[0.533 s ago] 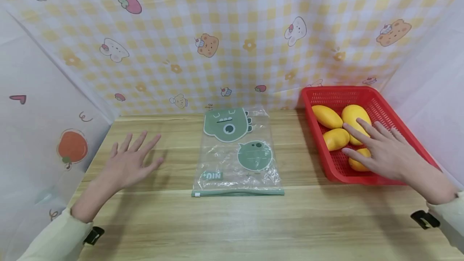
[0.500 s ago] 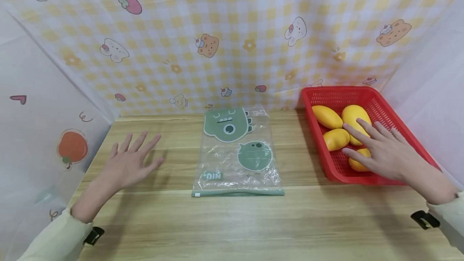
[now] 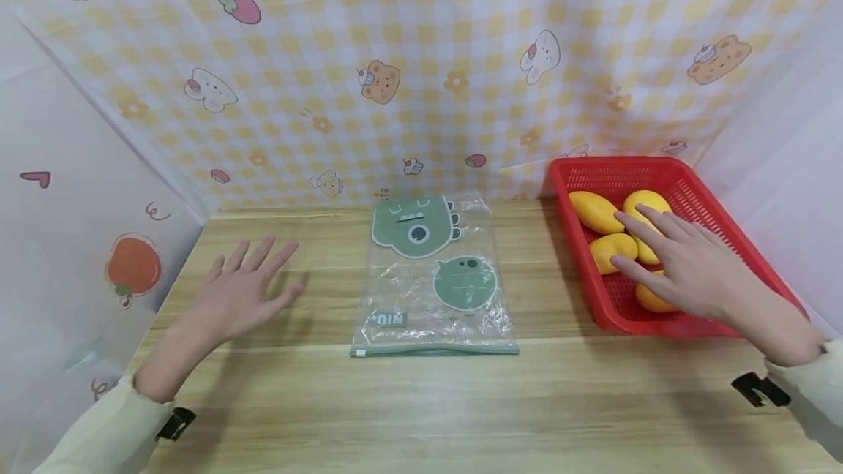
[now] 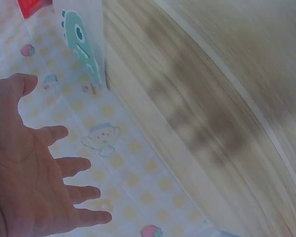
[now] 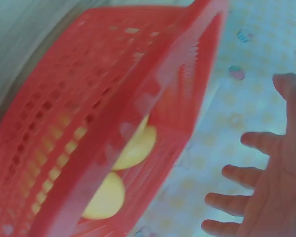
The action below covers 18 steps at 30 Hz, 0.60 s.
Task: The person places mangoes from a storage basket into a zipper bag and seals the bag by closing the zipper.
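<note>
In the head view my left hand [image 3: 244, 295] hovers above the wooden table's left side, fingers spread and holding nothing. My right hand [image 3: 691, 269] is spread over a red plastic basket [image 3: 606, 317] at the right, and it grips nothing. Inside the basket lie several yellow mangoes [image 3: 596, 212], partly covered by that hand. Between the hands a clear zip bag [image 3: 395, 287] with green dinosaur prints lies flat, its green slider edge towards me. The left wrist view shows the left palm [image 4: 34, 173] with fingers apart; the right wrist view shows the right fingers [image 5: 237, 203] beside the basket.
A yellow checked cloth [image 3: 428, 93] with cartoon prints hangs behind the table [image 3: 428, 415]. White cloth walls [image 3: 66, 137] stand at the left and right sides. Black clips [image 3: 176, 423] sit at both sleeves.
My right hand has shifted slightly left and up over the basket. The left hand is nearly still, and the whole head view has drifted a little to the right.
</note>
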{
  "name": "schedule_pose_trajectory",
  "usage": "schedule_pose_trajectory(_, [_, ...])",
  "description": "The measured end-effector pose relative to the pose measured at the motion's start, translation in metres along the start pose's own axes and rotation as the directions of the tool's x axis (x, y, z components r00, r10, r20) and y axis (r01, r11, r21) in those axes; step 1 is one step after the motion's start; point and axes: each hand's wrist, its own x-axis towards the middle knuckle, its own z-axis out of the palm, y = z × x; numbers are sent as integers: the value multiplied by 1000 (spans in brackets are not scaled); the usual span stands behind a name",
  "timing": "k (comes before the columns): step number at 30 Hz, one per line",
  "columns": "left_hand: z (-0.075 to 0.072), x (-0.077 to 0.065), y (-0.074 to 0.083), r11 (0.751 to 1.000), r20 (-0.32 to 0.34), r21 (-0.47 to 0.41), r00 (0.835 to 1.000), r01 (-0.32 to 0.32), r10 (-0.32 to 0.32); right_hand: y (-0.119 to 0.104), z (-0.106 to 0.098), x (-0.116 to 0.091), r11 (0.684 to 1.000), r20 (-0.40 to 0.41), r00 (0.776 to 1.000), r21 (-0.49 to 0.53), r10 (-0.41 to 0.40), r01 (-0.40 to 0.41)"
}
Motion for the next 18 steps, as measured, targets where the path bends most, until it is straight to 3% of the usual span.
schedule_pose_trajectory(3, [1,0,11,999,-8,-17,999,-46,46,-19,-3,4,998,-108,993,38,-53,58])
schedule_pose_trajectory(5, [1,-1,21,995,-23,-36,995,-94,94,-35,-3,6,992,-188,976,48,-109,120])
schedule_pose_trajectory(7, [4,-3,33,986,-52,-56,986,-159,156,-51,-3,7,979,-271,945,44,-181,200])
schedule_pose_trajectory(9, [9,-4,45,972,-84,-80,973,-222,215,-67,-1,7,954,-346,898,26,-271,298])
schedule_pose_trajectory(12, [21,-4,64,947,-112,-119,952,-297,285,-89,3,3,912,-394,843,24,-367,409])
schedule_pose_trajectory(13, [25,-4,71,938,-114,-134,945,-320,306,-97,5,1,900,-392,835,38,-387,435])
schedule_pose_trajectory(15, [34,-3,83,924,-107,-158,936,-349,335,-110,11,-3,876,-363,837,97,-410,472])
schedule_pose_trajectory(18, [48,0,98,903,-92,-185,921,-389,378,-126,23,-10,842,-282,861,229,-423,489])
